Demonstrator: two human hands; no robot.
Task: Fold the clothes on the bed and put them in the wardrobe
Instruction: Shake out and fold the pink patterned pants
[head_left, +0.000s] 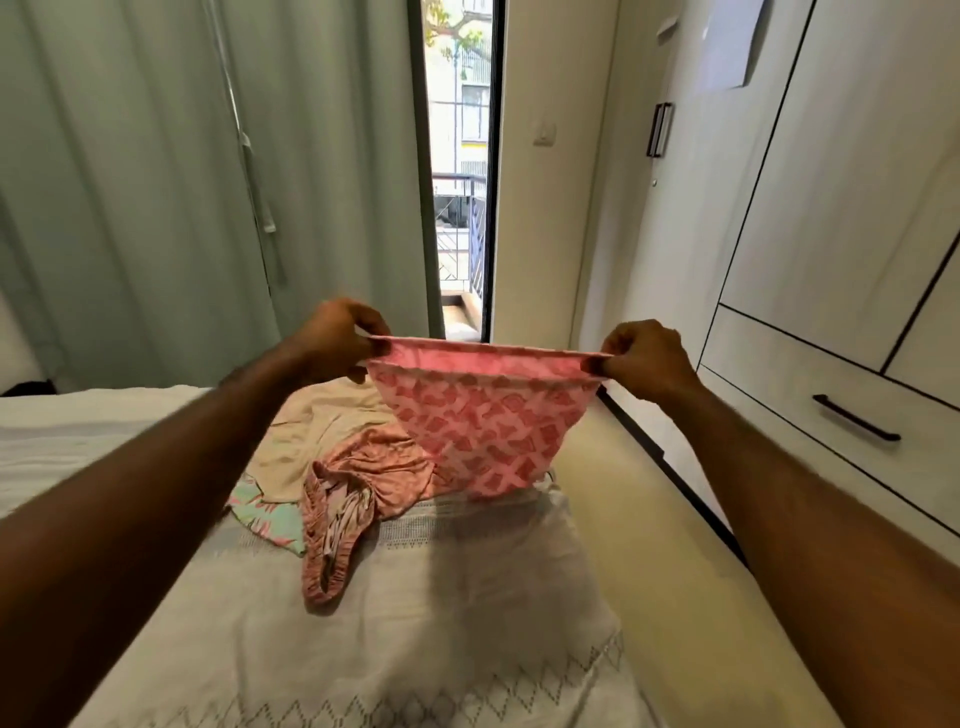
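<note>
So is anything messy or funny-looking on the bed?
Yes. Three clothes lie crumpled in a heap on the bed, unfolded: a beige top, a pink striped piece and a mint flowery one peeking out underneath. The pink cloth held up by both hands looks fine.

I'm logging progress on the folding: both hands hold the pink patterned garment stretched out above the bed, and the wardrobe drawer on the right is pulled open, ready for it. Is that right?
Not quite. The head view shows the wardrobe drawer closed, its front flush with the panels around it. The rest stands: the left hand and right hand each pinch a top corner of the pink patterned garment, stretched above the bed.
</note>
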